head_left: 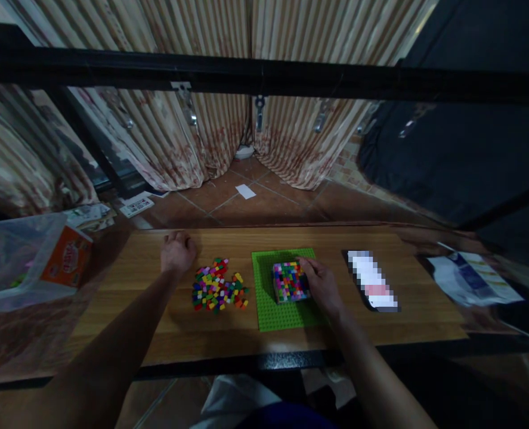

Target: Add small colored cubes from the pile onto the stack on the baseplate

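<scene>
A block built of small multicoloured toy bricks stands on a green studded baseplate. At its upper right corner are the bent fingers of my right hand, closed together and touching the block; whether a small brick is between them is hidden. To the left of the baseplate lies a loose pile of small coloured bricks. My left hand rests as a loose fist on the wooden table, up and left of the pile, with nothing visible in it.
A phone lies right of the baseplate. Past the table's right end is a white and blue plastic packet. A clear plastic bin with an orange label stands at the left. A dark metal bar crosses in front of the curtains.
</scene>
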`<state>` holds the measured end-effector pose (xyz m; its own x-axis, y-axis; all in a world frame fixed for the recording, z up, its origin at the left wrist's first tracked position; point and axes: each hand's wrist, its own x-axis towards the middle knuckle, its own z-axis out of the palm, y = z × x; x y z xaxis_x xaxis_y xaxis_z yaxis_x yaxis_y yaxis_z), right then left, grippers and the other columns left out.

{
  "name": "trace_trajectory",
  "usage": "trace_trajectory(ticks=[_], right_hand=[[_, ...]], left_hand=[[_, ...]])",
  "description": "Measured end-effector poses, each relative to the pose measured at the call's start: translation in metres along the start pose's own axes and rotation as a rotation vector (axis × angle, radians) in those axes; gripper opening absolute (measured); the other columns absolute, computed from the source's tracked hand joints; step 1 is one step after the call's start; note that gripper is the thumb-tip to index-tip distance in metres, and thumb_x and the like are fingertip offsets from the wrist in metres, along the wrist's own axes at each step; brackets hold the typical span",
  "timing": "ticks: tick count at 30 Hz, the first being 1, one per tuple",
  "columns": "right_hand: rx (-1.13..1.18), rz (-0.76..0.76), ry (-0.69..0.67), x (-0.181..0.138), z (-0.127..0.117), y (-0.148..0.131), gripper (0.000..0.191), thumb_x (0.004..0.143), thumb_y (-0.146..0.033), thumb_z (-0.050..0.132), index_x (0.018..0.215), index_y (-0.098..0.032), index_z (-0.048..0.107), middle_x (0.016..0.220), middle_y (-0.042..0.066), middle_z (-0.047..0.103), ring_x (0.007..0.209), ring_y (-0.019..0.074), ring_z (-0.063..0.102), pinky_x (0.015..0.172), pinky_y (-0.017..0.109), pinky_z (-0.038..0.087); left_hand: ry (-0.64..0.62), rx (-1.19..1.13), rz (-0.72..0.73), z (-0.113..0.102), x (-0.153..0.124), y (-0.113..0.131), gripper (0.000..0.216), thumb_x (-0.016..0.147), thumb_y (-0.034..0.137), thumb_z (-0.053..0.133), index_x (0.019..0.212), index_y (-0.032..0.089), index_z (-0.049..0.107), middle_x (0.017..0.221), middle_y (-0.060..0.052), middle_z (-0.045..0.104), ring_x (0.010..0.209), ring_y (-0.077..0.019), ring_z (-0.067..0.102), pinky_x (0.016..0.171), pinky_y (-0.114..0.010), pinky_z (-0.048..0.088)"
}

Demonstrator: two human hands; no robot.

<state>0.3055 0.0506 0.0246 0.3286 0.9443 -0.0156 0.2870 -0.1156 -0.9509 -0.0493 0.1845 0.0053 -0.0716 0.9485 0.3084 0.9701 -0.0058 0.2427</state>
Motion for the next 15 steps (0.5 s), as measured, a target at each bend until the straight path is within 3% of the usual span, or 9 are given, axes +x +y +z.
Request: trace_trajectory(ticks=[4,8,12,15], right_hand=[[-0.165,-0.076,0.071,-0.007,0.000,-0.008,0.049,0.085,-0.055,0.052,0.106,-0.014,0.070,0.105,0.013,0.072,0.096,0.0268,0.065,0.084,0.041,0.051],[-0.452,-0.414,0.215,-0.032,0.004,-0.028,0.044,0.089,-0.048,0.053,0.117,-0.017,0.065,0.116,0.015,0.065,0.111,0.0294,0.057,0.095,0.048,0.045],[-0.536,-0.715,-0.017,-0.066,0.025,-0.034,0.034,0.088,-0.033,0.059,0.120,-0.024,0.064,0.127,0.011,0.059,0.116,0.0279,0.053,0.098,0.049,0.044],[-0.583,-0.755,-0.060,-0.078,0.039,-0.020,0.026,0.090,-0.021,0.052,0.110,-0.024,0.069,0.121,0.010,0.061,0.110,0.0266,0.054,0.093,0.047,0.047]], left_hand=[[-0.009,-0.009,0.000,0.001,-0.001,0.000,0.032,0.086,0.027,0.039,0.103,0.014,0.063,0.112,-0.016,0.063,0.112,-0.0323,0.051,0.100,-0.046,0.040],[-0.020,0.000,-0.012,0.001,-0.001,0.002,0.033,0.086,0.025,0.039,0.106,0.013,0.062,0.116,-0.016,0.062,0.114,-0.0323,0.050,0.101,-0.045,0.039],[-0.031,-0.017,-0.010,0.001,-0.002,0.003,0.032,0.086,0.024,0.039,0.106,0.013,0.062,0.115,-0.017,0.062,0.114,-0.0321,0.051,0.103,-0.046,0.037],[-0.022,-0.038,-0.027,0.001,-0.003,0.003,0.032,0.086,0.023,0.040,0.107,0.014,0.062,0.116,-0.016,0.062,0.115,-0.0324,0.050,0.103,-0.047,0.037]])
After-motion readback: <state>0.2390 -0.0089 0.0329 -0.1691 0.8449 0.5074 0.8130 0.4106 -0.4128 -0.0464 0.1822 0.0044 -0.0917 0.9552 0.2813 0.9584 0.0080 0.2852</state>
